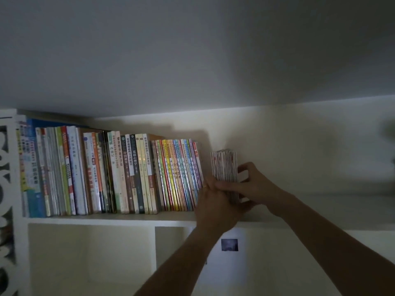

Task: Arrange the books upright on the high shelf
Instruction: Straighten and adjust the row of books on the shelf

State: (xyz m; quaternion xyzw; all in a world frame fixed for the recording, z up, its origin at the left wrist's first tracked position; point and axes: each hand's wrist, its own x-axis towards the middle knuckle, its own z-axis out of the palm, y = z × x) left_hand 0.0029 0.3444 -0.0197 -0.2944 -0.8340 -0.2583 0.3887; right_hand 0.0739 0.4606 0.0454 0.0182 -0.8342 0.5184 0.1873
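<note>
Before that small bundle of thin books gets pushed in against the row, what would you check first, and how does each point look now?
1. Bundle of thin books held by both hands: ok; left hand and right hand grip it.
2. Bundle upright: ok.
3. Gap to the row of books: ok, a narrow space shows.
4. Row standing: not ok, its right end leans.
5. Bundle's foot on the shelf: cannot tell, hands hide it.

The white high shelf [111, 218] carries a row of upright books [111, 174] from its left end. A small bundle of thin books [224, 165] stands just beside the row's right end.
</note>
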